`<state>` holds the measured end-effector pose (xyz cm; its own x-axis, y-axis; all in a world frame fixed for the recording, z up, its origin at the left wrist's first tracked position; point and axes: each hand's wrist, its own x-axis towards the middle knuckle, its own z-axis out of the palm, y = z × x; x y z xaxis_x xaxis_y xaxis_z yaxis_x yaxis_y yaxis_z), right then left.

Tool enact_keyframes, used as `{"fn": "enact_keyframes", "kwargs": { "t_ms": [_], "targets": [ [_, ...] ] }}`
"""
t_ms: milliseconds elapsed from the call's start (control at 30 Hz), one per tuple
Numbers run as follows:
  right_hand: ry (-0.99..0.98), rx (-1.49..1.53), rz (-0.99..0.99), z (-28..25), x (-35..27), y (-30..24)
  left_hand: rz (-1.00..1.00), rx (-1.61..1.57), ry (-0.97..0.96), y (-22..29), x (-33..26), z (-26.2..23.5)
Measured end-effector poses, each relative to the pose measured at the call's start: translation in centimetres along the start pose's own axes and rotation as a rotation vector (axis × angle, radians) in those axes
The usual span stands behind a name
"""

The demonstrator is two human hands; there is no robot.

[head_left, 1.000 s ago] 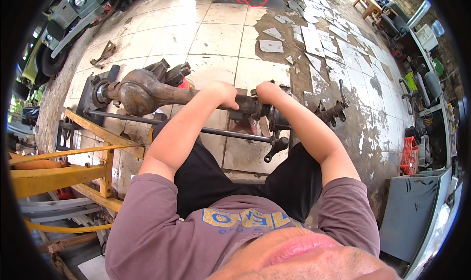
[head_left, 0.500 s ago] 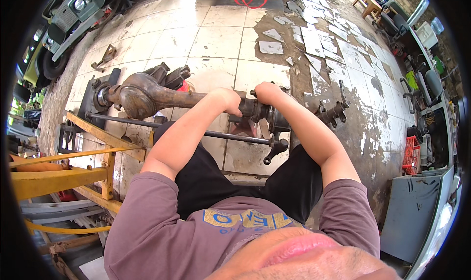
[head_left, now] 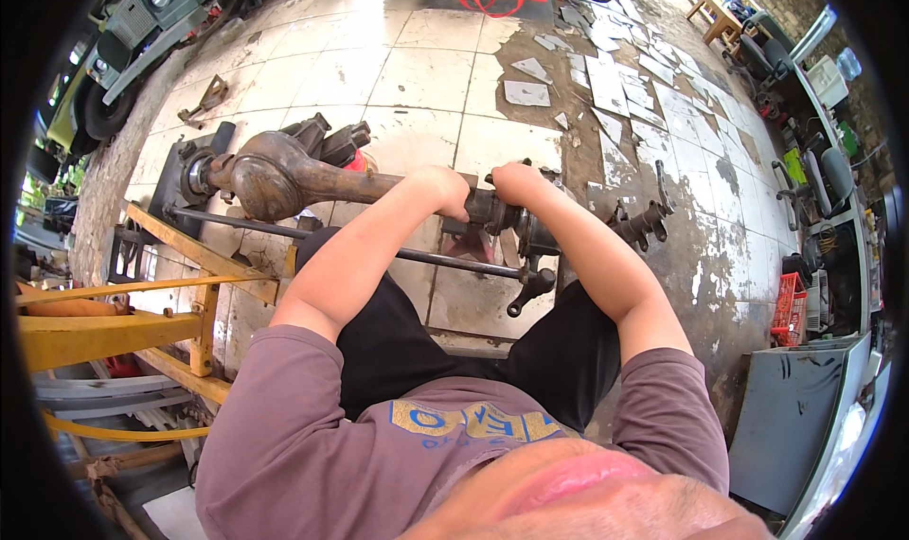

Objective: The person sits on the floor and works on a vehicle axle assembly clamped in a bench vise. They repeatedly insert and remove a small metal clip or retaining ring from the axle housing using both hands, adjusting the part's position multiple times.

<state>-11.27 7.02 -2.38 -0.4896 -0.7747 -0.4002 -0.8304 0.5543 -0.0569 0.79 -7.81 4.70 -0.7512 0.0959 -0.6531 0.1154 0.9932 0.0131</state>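
A rusty vehicle axle [head_left: 346, 183] with a round differential housing lies across in front of my knees. My left hand [head_left: 441, 192] rests over the tube near its right end, fingers curled down the far side and partly hidden. Close beside it, my right hand [head_left: 517, 182] is closed at the top of the dark steering knuckle [head_left: 538, 234]; what its fingers grip is hidden. A long tie rod [head_left: 445, 262] runs along the near side to a joint below the knuckle. Beneath the tube, between my hands and knees, stands a reddish support [head_left: 469, 242].
Yellow metal frames [head_left: 114, 336] stand close on my left. A loose bracket [head_left: 205, 102] lies on the tiles beyond the axle. Broken tiles [head_left: 606, 84] cover the far right floor. On the right are a red crate [head_left: 788, 308] and a grey cabinet [head_left: 800, 417].
The view has shifted slightly. Both hands keep their places on the axle and knuckle, and the axle itself has not visibly moved.
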Motion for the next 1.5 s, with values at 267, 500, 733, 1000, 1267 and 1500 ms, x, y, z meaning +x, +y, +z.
{"fn": "enact_keyframes", "kwargs": {
  "t_ms": [267,500,733,1000,1267,1500],
  "targets": [
    [0.012,-0.029,-0.004,0.2,0.1,0.0,0.008,0.005,0.038,0.1,0.1,0.7],
    [-0.007,0.005,0.047,-0.2,-0.3,-0.5,0.032,-0.035,0.049,-0.2,-0.4,0.1],
    [0.029,-0.009,-0.005,0.4,0.1,-0.1,0.023,-0.022,0.031,0.2,0.0,0.2],
    [0.024,0.009,-0.036,0.0,0.2,0.1,0.029,-0.012,0.040,-0.4,0.0,0.4],
    [0.055,0.023,-0.033,-0.1,0.3,-0.4,-0.003,-0.015,0.013,0.1,-0.2,0.3],
    [-0.012,0.028,-0.036,-0.2,0.2,0.2,0.007,-0.031,-0.002,-0.3,-0.2,0.1]
  ]
}}
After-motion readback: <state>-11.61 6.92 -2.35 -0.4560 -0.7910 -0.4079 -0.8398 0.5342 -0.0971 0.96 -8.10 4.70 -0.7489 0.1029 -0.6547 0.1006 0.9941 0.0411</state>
